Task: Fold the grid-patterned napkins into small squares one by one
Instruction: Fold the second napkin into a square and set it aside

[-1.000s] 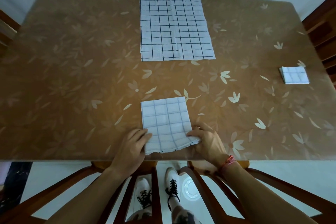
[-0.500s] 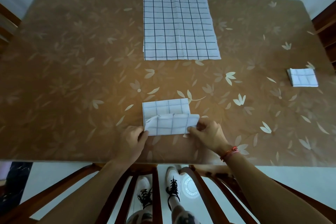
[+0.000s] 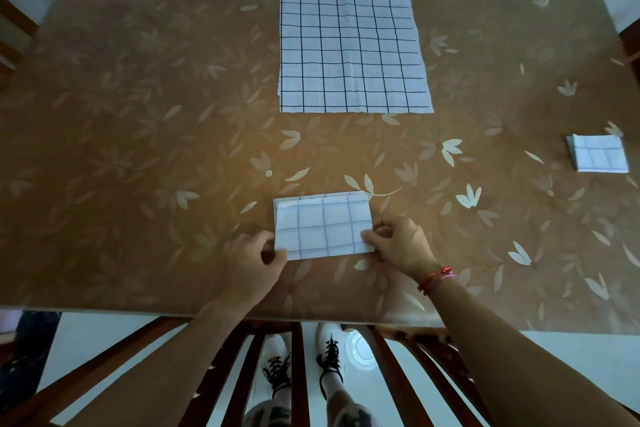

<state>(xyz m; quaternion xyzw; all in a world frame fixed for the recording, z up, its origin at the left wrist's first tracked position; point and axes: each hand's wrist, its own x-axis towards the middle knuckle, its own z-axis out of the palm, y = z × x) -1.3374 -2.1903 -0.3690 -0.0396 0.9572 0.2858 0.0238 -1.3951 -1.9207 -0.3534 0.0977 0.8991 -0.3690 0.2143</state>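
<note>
1. Napkin in work [image 3: 322, 227] lies flat near the front edge of the tabletop [image 3: 138, 149], between the two hands. It is a wide rectangle, and its top layer stops just short of the far edge underneath.
2. Left hand [image 3: 254, 260]: grip pinches the near-left corner. Right hand [image 3: 398, 243]: grip pinches the right edge by the near corner, thumb on top.
3. Done so far: one small folded square [image 3: 597, 153], well off to the right.
4. Left to do: the rectangle needs at least one more fold (side to side, I'd judge). The flat pile [image 3: 349, 42] at the far edge looks untouched.
5. Hard to tell: how many napkins are in the pile, since only a second edge peeks out; whether the folded square is one napkin or several. Fingers under the cloth are hidden.
</note>
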